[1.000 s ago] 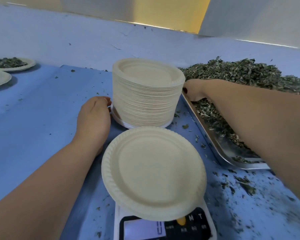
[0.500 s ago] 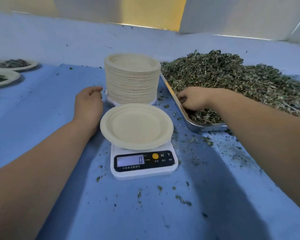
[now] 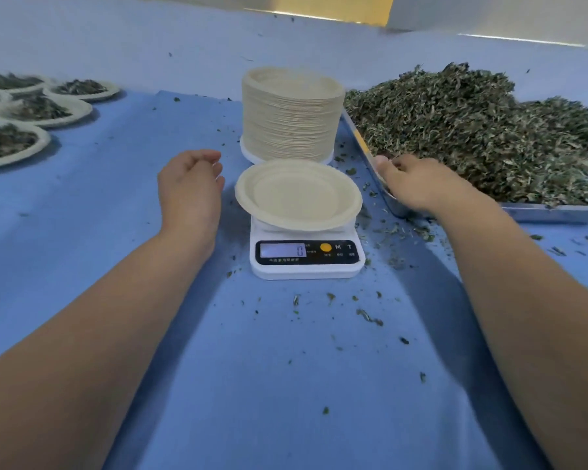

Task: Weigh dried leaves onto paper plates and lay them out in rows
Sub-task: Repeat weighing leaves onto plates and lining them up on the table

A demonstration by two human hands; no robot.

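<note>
An empty paper plate [image 3: 297, 198] sits on a white digital scale [image 3: 306, 256] whose display reads 0. Behind it stands a tall stack of paper plates [image 3: 291, 120]. To the right, a metal tray [image 3: 554, 212] holds a big heap of dried leaves [image 3: 472, 127]. My right hand [image 3: 418, 183] rests over the tray's near left corner, fingers curled into the leaves; whether it grips any is hidden. My left hand [image 3: 189, 188] hovers left of the scale, fingers loosely curled, holding nothing.
Several paper plates filled with leaves [image 3: 38, 110] lie in rows at the far left on the blue table cover [image 3: 116, 232]. Loose leaf crumbs [image 3: 367, 315] are scattered in front of and beside the scale. A pale wall rises behind the table.
The view has pulled back and swung left, showing the scale and filled plates. My right hand has slid toward the tray's near corner. My left hand stays beside the scale.
</note>
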